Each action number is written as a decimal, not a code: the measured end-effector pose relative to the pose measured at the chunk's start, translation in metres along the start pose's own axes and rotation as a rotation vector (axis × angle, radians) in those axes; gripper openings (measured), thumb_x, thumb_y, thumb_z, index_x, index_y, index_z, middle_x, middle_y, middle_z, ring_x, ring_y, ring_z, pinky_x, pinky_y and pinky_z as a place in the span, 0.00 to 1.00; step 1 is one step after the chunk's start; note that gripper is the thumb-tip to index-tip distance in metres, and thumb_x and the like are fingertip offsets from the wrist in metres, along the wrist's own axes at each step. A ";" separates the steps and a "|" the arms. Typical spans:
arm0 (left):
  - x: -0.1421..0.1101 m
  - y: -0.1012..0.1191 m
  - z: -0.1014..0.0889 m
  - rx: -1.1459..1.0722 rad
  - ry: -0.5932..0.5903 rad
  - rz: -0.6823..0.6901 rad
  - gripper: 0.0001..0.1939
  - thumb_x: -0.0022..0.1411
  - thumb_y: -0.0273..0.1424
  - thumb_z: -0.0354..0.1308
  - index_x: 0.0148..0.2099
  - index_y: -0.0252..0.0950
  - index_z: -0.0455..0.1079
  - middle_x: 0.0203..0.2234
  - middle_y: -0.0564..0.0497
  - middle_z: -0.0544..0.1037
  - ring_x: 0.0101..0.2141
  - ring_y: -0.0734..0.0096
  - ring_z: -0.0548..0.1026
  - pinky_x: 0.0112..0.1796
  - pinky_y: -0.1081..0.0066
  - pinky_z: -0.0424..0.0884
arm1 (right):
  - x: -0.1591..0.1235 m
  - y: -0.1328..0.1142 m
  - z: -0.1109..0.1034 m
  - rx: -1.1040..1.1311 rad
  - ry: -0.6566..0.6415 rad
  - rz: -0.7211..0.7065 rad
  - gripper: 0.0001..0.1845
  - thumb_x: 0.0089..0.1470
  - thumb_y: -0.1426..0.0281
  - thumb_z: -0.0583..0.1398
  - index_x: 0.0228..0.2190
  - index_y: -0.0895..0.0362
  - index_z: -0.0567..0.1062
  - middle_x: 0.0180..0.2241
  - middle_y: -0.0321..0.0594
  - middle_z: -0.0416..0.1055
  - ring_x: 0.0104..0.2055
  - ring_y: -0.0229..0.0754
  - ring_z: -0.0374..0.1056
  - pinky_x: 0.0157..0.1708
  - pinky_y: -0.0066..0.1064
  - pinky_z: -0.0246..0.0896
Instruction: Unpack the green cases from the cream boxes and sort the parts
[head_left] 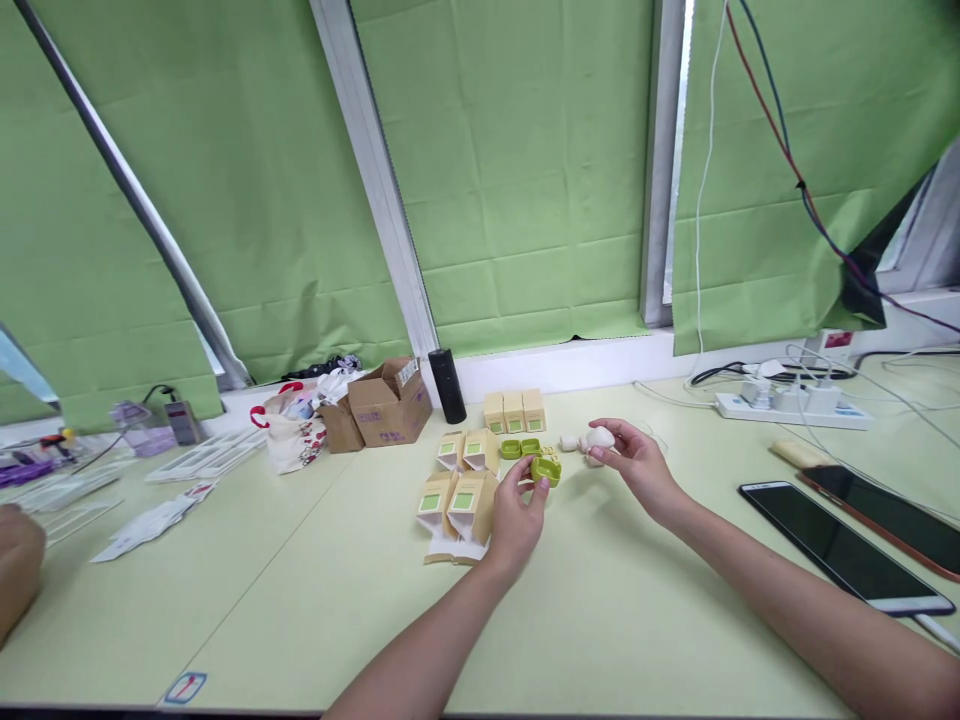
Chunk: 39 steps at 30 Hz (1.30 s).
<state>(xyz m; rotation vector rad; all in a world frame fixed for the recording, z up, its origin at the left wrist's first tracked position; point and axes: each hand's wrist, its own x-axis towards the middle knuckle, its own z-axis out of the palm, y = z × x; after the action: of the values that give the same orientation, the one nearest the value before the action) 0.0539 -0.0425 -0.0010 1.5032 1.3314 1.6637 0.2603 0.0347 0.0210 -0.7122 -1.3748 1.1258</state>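
My left hand [520, 508] grips a small green square case [546, 470] between thumb and fingers, held above the table. In my right hand [636, 462] a small rounded white piece [600, 437] is pinched; its exact kind is not clear. More white pieces [569, 443] lie beside it on the table. Behind the held case sit other green cases [520, 448], with small yellow-green parts near them. To the left of my left hand stand several opened cream cartons [472, 497] with green labels. Three more cream boxes [513, 412] stand in a row farther back.
At right lie a white-edged phone [844, 545], a second phone [892, 512] and a white power strip [791, 408] with cables. A black cylinder [448, 386], cardboard box [391, 402] and cloth bag [294, 430] stand at the back. Another person's hand [19, 565] is at far left.
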 end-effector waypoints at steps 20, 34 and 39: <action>0.001 -0.009 0.000 -0.013 0.009 -0.010 0.23 0.64 0.40 0.66 0.57 0.35 0.73 0.51 0.39 0.80 0.50 0.56 0.78 0.52 0.58 0.75 | 0.023 0.052 0.004 -1.127 -0.174 -0.496 0.18 0.55 0.81 0.59 0.45 0.54 0.76 0.47 0.45 0.76 0.50 0.52 0.69 0.51 0.43 0.61; 0.000 -0.004 0.001 -0.005 0.014 -0.015 0.23 0.64 0.39 0.66 0.57 0.35 0.73 0.52 0.40 0.80 0.52 0.56 0.78 0.53 0.57 0.74 | 0.023 0.058 0.001 -1.304 -0.189 -0.534 0.17 0.58 0.79 0.60 0.47 0.53 0.79 0.47 0.44 0.80 0.57 0.53 0.64 0.57 0.45 0.52; 0.000 -0.002 0.000 -0.003 0.015 -0.023 0.24 0.62 0.40 0.67 0.57 0.36 0.73 0.51 0.40 0.80 0.51 0.55 0.78 0.53 0.55 0.74 | 0.022 0.056 0.002 -1.327 -0.189 -0.542 0.20 0.56 0.79 0.59 0.49 0.52 0.78 0.49 0.43 0.80 0.57 0.55 0.64 0.58 0.45 0.51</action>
<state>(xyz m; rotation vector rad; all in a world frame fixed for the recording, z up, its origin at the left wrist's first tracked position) 0.0537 -0.0419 -0.0032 1.4706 1.3488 1.6650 0.2441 0.0737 -0.0217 -1.0282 -2.2584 -0.2964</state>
